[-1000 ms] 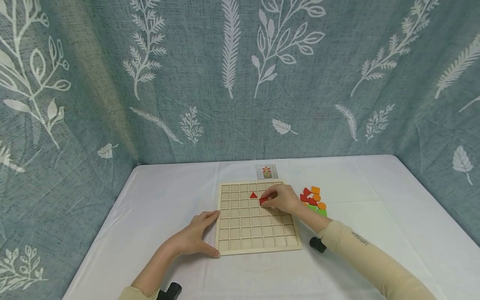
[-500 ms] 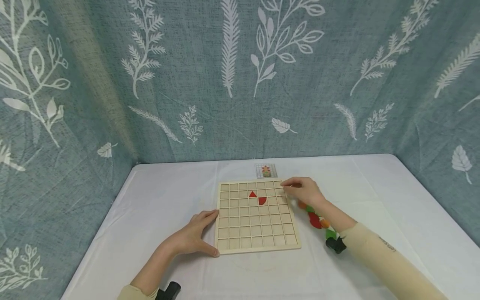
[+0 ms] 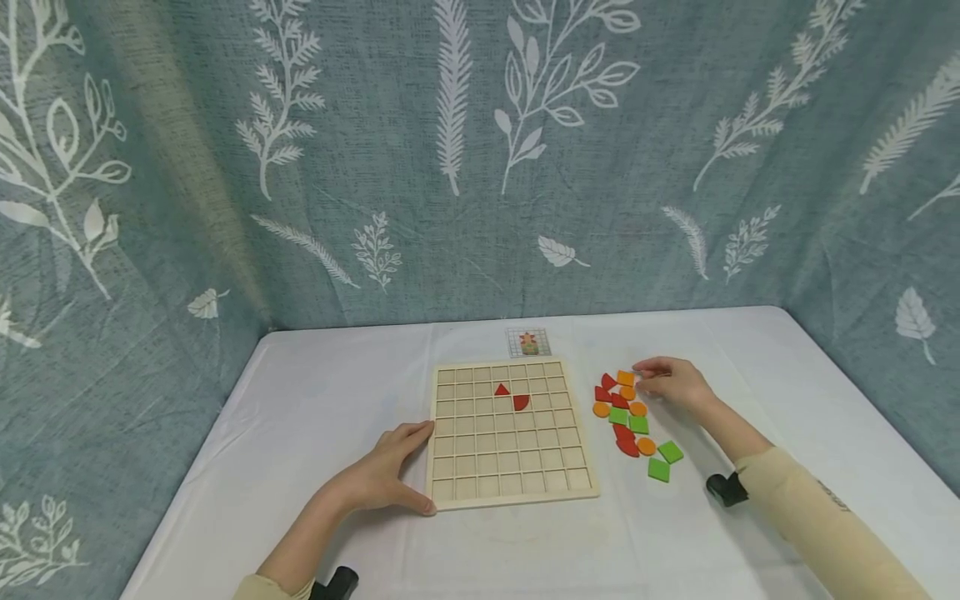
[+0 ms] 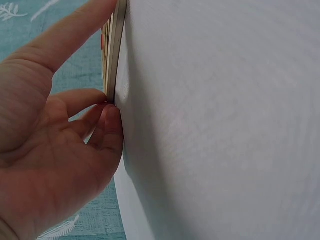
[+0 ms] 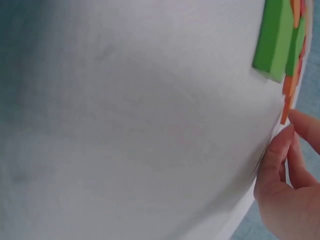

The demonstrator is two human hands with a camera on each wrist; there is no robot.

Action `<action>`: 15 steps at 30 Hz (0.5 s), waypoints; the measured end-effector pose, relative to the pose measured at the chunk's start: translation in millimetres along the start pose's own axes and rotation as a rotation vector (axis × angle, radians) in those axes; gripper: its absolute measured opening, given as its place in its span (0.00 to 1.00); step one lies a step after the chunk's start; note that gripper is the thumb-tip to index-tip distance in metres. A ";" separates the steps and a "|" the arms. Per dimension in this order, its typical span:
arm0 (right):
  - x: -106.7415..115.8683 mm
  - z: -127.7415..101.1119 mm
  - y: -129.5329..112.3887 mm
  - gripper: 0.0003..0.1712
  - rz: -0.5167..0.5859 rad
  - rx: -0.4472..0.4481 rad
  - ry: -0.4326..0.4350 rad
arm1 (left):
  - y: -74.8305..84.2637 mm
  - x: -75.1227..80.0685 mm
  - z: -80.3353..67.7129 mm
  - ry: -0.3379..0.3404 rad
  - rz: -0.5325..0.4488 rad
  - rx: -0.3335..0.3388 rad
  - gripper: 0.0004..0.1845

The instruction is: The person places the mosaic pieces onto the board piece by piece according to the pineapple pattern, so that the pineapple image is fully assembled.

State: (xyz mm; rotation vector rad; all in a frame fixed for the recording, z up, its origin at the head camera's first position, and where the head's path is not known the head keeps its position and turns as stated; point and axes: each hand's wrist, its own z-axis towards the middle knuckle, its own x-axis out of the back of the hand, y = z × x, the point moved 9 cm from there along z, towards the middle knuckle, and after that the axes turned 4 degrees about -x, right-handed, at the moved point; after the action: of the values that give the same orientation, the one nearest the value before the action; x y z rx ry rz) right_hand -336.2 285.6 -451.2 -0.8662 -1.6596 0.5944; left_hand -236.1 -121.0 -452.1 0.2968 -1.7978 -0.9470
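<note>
Left hand lies relaxed against the near-left edge of the grid board at mid-table, while the right hand, fingers loosely curled, touches the far end of the coloured pieces right of it, bare white table beyond.

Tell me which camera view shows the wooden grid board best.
The head view: it shows the whole wooden grid board from above, with two red pieces in its cells and the left hand at its edge. The left wrist view shows only its thin edge. The right wrist view does not show it.
</note>
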 end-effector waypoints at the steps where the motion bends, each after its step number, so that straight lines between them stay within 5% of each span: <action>1: -0.6 0.7 1.6 0.24 -0.004 -0.008 -0.006 | 0.6 0.0 -0.3 -0.002 -0.002 -0.002 0.62; 15: -3.7 6.6 4.8 0.25 -0.036 -0.055 -0.001 | 0.4 0.7 -0.8 0.003 -0.001 -0.016 0.62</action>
State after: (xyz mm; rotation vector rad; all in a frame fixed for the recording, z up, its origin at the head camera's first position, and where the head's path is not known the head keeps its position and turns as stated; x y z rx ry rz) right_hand -341.0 285.9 -458.8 -0.8734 -1.6953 0.5265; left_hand -235.5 -121.5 -451.2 0.2892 -1.7867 -0.9612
